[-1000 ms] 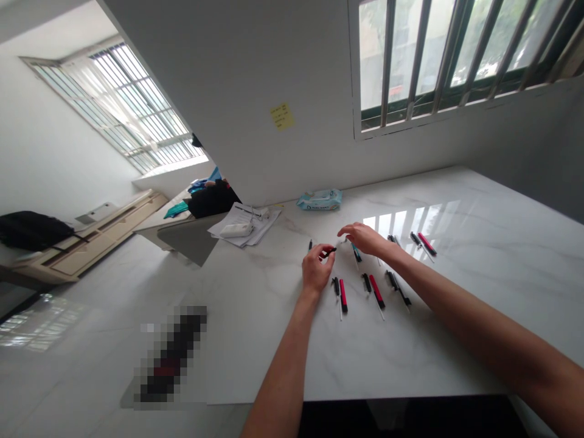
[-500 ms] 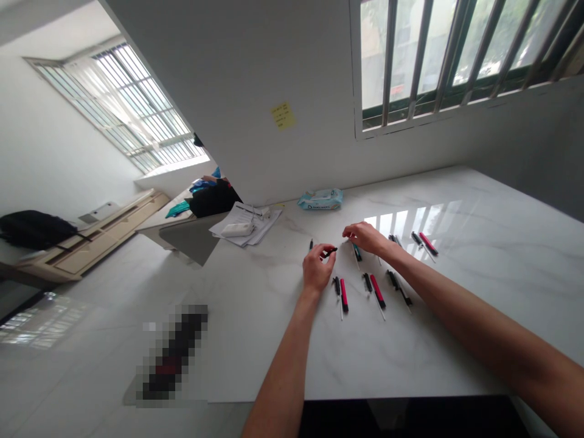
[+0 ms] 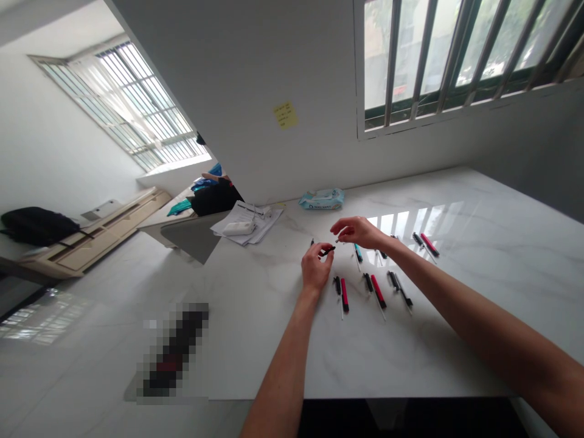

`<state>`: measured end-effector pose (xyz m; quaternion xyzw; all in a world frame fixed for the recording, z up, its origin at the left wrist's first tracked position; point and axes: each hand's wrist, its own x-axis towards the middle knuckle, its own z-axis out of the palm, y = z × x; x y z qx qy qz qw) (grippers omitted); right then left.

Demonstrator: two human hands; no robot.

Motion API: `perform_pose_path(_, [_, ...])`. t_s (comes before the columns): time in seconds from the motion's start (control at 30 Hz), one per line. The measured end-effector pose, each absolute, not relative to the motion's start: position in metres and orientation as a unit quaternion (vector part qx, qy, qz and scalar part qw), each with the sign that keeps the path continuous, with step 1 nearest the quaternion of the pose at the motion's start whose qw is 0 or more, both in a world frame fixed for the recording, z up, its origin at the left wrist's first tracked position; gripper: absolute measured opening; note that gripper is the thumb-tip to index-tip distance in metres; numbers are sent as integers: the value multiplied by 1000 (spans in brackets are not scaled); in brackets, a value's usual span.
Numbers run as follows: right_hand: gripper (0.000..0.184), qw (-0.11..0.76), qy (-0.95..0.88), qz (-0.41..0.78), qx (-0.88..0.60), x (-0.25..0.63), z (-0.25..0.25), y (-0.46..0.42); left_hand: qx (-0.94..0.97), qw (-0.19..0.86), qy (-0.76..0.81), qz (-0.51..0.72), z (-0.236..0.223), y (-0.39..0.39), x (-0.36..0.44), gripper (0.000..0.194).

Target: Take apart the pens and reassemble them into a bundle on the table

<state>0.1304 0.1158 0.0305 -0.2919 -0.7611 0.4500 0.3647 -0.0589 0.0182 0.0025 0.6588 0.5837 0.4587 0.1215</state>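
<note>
My left hand (image 3: 316, 269) rests above the white marble table (image 3: 401, 359), its fingers pinching a small black and red pen part (image 3: 327, 250). My right hand (image 3: 358, 232) hangs just beyond it, off the surface, with a thin white stick (image 3: 338, 239) apparently pinched at its fingertips. Loose pen parts lie in scattered rows to the right: a red pen body (image 3: 344, 295), another red body (image 3: 378, 291), a black pen part (image 3: 401, 289), and a teal-marked pen (image 3: 358, 252). A red and black pair (image 3: 425, 243) lies farther right.
Papers (image 3: 246, 223) with a white object on them lie at the far left of the table. Behind them is a pale blue wipes packet (image 3: 322, 199). A yellow sticky note (image 3: 285, 115) is on the wall. A pixelated dark object (image 3: 176, 350) sits at the near left.
My right hand has moved left toward my left hand and its fingers have drawn closer together. My left hand has barely moved. The whole view has shifted slightly.
</note>
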Motion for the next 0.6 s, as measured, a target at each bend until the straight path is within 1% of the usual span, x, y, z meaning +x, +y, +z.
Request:
perform_pose_path(0.4, [26,348,-758,485,-264,126,27,112,654,117,580,471,1,20,-62,10])
perform_pose_path(0.6, [25,346,-754,487,-274,126,30,110,656,116,580,469,0,21,-63,10])
